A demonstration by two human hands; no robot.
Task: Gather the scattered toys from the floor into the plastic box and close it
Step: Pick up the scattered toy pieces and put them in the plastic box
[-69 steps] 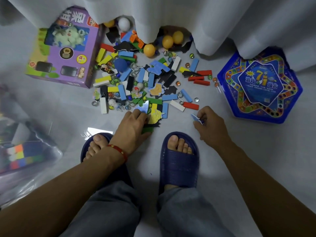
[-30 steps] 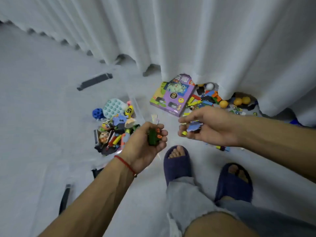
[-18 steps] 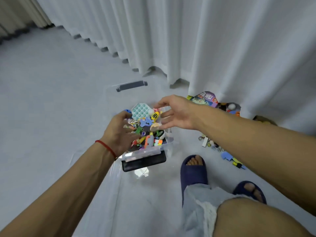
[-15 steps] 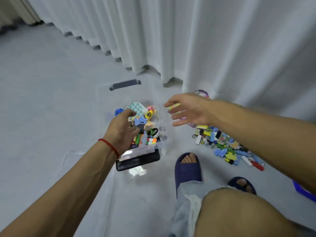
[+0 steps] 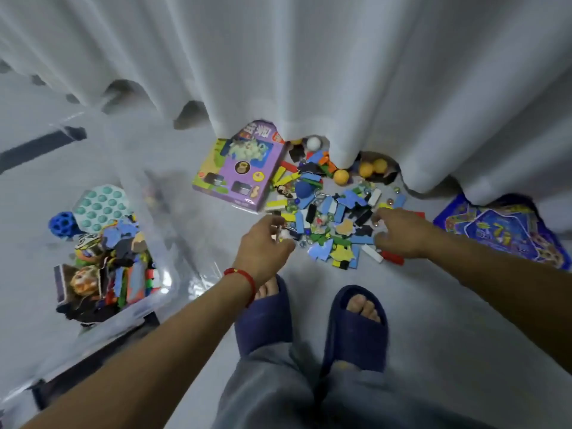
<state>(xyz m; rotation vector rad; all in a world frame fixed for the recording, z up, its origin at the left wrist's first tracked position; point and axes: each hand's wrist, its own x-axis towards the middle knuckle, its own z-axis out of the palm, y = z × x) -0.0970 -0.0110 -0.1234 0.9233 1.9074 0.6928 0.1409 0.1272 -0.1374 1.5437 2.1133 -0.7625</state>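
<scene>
A heap of scattered toys [image 5: 334, 218], small coloured blocks, foam pieces, marbles and balls, lies on the floor at the foot of the curtain. My left hand [image 5: 264, 244] hovers at the heap's left edge with loosely curled fingers and nothing seen in it. My right hand [image 5: 399, 233] reaches onto the heap's right side, fingers spread over the pieces, holding nothing. The clear plastic box [image 5: 161, 292] stands at the left, partly filled with toys, among them a teal bubble pad [image 5: 99, 207].
A purple toy carton [image 5: 241, 168] lies left of the heap, a blue hexagonal game box [image 5: 501, 230] to its right. Orange balls [image 5: 370, 170] sit under the white curtain [image 5: 309, 72]. My feet in dark blue slippers [image 5: 356, 326] stand just before the heap.
Both hands dropped their pieces into the box, then swung right, back to the heap. My view turned from the box to the toys on the floor.
</scene>
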